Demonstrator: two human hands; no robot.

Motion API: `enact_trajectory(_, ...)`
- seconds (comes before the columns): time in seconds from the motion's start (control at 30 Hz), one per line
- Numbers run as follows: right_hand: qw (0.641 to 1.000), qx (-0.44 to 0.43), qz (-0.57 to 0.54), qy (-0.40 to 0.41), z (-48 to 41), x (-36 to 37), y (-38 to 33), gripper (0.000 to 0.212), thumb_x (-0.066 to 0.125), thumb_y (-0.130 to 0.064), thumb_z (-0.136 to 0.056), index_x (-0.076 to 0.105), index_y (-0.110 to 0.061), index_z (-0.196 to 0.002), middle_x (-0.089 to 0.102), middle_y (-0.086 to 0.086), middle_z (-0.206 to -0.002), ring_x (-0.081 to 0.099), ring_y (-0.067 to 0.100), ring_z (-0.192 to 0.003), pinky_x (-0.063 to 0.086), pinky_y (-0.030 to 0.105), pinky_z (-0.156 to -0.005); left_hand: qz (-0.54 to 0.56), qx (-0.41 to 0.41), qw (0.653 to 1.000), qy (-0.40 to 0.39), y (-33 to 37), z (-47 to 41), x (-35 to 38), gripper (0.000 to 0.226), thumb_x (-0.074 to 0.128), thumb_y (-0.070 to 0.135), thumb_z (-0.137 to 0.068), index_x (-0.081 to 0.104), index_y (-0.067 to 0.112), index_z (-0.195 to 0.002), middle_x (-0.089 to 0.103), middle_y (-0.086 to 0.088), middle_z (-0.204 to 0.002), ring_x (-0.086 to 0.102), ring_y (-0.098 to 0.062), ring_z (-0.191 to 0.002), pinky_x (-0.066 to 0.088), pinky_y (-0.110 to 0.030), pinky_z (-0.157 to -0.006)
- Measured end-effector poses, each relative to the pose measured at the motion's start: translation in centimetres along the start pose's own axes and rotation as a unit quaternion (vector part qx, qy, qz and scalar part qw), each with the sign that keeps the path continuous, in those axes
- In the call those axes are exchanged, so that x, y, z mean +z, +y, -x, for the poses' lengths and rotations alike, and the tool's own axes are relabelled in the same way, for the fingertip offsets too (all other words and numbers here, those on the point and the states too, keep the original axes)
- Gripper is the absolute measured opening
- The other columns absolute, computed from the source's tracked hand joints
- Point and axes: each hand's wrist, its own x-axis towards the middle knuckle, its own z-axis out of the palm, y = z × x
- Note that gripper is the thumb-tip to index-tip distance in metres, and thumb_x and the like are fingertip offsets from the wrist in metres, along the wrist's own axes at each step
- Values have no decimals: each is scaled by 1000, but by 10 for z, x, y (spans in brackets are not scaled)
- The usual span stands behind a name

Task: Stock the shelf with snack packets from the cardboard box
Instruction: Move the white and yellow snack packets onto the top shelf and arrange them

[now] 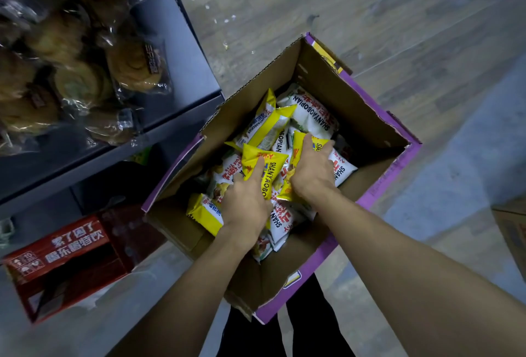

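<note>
In the purple-sided cardboard box (355,117), one yellow foil snack packet (273,161) is gripped by the left hand (244,202), a second yellow packet (297,144) by the right hand (311,174), both pointed lengthwise away

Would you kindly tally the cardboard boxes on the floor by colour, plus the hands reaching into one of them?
Purple box: 1
Red box: 1
Brown box, cut off at the right edge: 1
Hands on snack packets in the purple one: 2 (left hand, right hand)
Total: 5
</note>
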Motion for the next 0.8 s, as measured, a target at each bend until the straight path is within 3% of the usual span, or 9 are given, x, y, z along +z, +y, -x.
enact_trajectory(0.13,998,-56,17,0,7,-3,9,82,55,0,-88,15,-27,-155,-1,15,-161,40,42,-131,42,42,-97,17,-9,999,27,-15,13,-7,82,69,29,-86,20,30,-152,30,-15,-142,48,-32,-119,48,-37,-91)
enact_trajectory(0.23,997,-54,61,2,20,2,13,86,58,-3,-89,9,-30,-155,-3,7,-162,26,37,-141,41,47,-100,-63,-15,997,34,-23,17,-4,74,67,31,-88,26,27,-149,29,-13,-144,41,-30,-128,45,-36,-98)
enact_trajectory(0.3,997,-41,65,0,28,8,15,92,58,-2,-89,0,-25,-156,-11,9,-162,14,35,-146,37,49,-106,-138,-20,990,26,-22,15,-1,75,64,34,-89,22,26,-150,33,-14,-143,43,-30,-126,46,-38,-95)
enact_trajectory(0.4,996,-38,74,-22,33,22,14,99,56,6,-87,-12,-17,-155,-20,18,-159,2,36,-149,28,54,-113,-176,-34,984,-18,-14,9,3,78,60,21,-91,14,17,-154,34,-17,-144,47,-30,-123,48,-35,-88)
enact_trajectory(0.47,994,-34,88,-50,33,30,12,104,58,8,-85,-17,-13,-153,-23,24,-156,-5,41,-147,20,60,-114,-167,-51,983,-51,-10,2,6,78,55,13,-92,9,11,-155,27,-22,-148,48,-32,-122,48,-34,-88)
enact_trajectory(0.57,993,-8,84,-86,26,34,10,115,70,-9,-84,-23,-13,-151,-27,25,-154,-13,46,-145,11,63,-114,-114,-79,987,-76,-8,-5,8,82,57,11,-90,6,11,-155,23,-24,-147,47,-34,-123,47,-34,-91)
enact_trajectory(0.63,992,-1,78,-98,20,29,11,112,69,-13,-85,-20,-15,-153,-22,25,-156,-9,46,-145,13,61,-114,-104,-83,988,-84,-8,-7,6,83,56,12,-90,5,18,-156,24,-24,-147,50,-34,-121,46,-34,-91)
enact_trajectory(0.73,995,-34,85,-51,16,20,18,98,59,-2,-86,-8,-22,-156,9,26,-154,16,43,-141,35,51,-106,-129,-76,986,-79,-11,-10,1,81,52,13,-92,4,27,-156,36,-22,-143,57,-31,-112,47,-34,-83)
enact_trajectory(0.8,995,-59,81,-23,21,17,19,95,57,0,-87,-4,-26,-156,24,25,-148,28,41,-134,42,48,-99,-144,-83,984,-70,-12,-15,-4,77,54,16,-91,12,33,-153,44,-16,-136,59,-30,-108,46,-34,-76)
